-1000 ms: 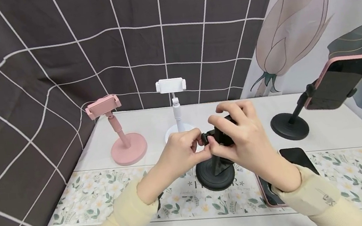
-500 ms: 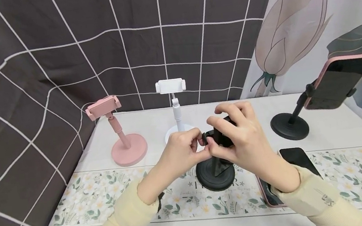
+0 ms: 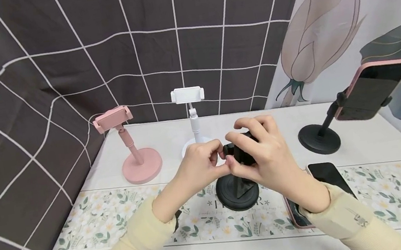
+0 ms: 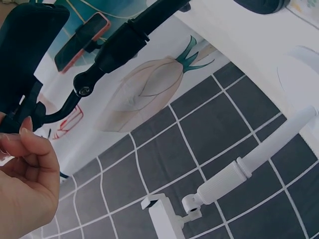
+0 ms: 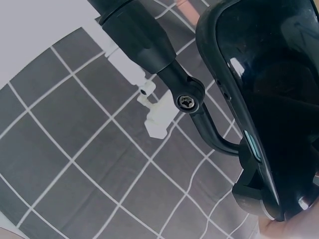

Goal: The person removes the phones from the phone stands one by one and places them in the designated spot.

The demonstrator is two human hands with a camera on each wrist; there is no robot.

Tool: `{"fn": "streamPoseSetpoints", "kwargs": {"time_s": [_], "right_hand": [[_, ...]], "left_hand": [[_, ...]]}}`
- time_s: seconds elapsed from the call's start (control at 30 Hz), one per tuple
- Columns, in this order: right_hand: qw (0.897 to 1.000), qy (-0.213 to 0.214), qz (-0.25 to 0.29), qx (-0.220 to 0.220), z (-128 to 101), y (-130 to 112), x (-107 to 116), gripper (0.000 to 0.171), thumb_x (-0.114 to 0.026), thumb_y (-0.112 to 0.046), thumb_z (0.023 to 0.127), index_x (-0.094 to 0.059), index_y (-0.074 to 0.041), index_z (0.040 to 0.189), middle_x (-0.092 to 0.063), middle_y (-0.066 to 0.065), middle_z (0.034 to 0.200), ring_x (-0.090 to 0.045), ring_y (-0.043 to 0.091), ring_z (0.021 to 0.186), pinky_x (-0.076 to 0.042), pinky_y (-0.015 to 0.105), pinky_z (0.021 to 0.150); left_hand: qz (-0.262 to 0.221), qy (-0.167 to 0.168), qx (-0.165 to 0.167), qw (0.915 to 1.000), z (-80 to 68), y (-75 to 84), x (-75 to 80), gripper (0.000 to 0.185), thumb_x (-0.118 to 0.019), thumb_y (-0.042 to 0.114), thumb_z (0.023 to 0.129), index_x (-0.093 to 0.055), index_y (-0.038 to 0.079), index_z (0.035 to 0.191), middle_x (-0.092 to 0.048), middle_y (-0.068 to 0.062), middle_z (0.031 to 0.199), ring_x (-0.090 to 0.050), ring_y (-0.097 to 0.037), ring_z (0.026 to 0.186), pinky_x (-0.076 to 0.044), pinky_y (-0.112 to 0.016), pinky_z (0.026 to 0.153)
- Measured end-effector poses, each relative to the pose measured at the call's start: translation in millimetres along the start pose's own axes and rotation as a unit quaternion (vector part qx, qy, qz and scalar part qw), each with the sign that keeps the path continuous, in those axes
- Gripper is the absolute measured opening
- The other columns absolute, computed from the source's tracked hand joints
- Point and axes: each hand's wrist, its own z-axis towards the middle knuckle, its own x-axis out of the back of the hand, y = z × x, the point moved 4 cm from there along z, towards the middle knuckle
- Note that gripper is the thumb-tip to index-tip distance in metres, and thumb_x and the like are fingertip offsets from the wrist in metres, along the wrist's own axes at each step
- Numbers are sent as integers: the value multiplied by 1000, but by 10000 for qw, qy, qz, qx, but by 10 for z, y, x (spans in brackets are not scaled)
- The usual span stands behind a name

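A black phone stand [image 3: 237, 192] rests on its round base on the floral runner, mid-table. Its clamp [image 3: 240, 151] carries a black phone [image 5: 269, 99], seen close up in the right wrist view above the stand's stem [image 5: 139, 35]. My right hand [image 3: 254, 145] wraps over the top and back of the clamped phone. With thumb and forefinger, my left hand [image 3: 217, 154] pinches the clamp's left end. In the left wrist view my curled fingers [image 4: 25, 159] touch the bracket under the phone [image 4: 25, 45].
A pink stand [image 3: 129, 151] and a white stand [image 3: 191, 113] sit behind, left of centre. Another black stand [image 3: 318, 139] at the right holds a pink-cased phone [image 3: 372, 89]. A black phone [image 3: 329, 175] and a pink-cased phone [image 3: 296, 214] lie under my right forearm.
Both hands keep their hold on the clamp. They and the clamp have sunk slightly and drifted a little left.
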Motion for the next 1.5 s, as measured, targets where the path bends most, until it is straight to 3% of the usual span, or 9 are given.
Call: {"fn": "streamPoseSetpoints", "kwargs": {"time_s": [0.3,0.47,0.73,0.87,1.0,1.2,1.5], "right_hand": [[9998,-175,98,39,21,6,-4,26,-50,-27,87,-64,-5,93,-58,17,96,-44,36,85,-41,42,72],[9996,-161,232,-21,17,6,-5,27,-50,-28,89,-64,-5,95,-58,16,96,-44,35,86,-41,42,73],[9980,-49,567,-285,-39,43,31,40,-45,-36,94,-56,1,103,-56,16,97,-44,34,90,-40,41,75],[9932,168,1115,-278,-40,81,53,43,-49,-37,93,-54,5,101,-55,18,96,-43,33,90,-36,34,81],[9763,498,2076,-363,-21,154,68,48,-55,-38,90,-52,9,98,-54,17,96,-45,22,91,-34,23,84],[9246,954,3673,-332,-30,244,92,56,-67,-33,85,-45,17,96,-58,6,103,-47,14,86,-40,20,75],[8777,1421,4577,-37,-59,207,181,52,-73,-21,79,-39,15,94,-61,10,95,-56,19,86,-44,22,75]], "left_hand": [[70,-164,145,9997,23,-19,16,22,-72,14,71,-52,9,66,-42,2,49,-35,-4,48,-28,-16,49],[228,-271,-61,9994,34,-31,19,21,-71,17,73,-51,10,68,-45,3,50,-37,-3,48,-29,-15,49],[-466,-662,-144,9966,67,-96,-67,21,-64,15,76,-46,10,67,-44,3,52,-39,-2,51,-29,-12,49],[-539,-646,-220,9962,66,-118,-89,22,-65,15,79,-47,10,68,-44,2,52,-39,-2,51,-30,-12,48],[-538,-525,-264,9968,65,-137,-69,21,-67,13,78,-49,10,69,-43,2,50,-39,-2,49,-30,-13,47],[-680,-411,-191,9967,55,-128,-63,21,-67,12,77,-48,9,67,-42,2,50,-38,-2,49,-29,-12,47],[-731,-383,-225,9963,-2,-147,-118,20,-65,16,80,-48,9,71,-42,1,51,-37,-3,51,-29,-13,48]]}}
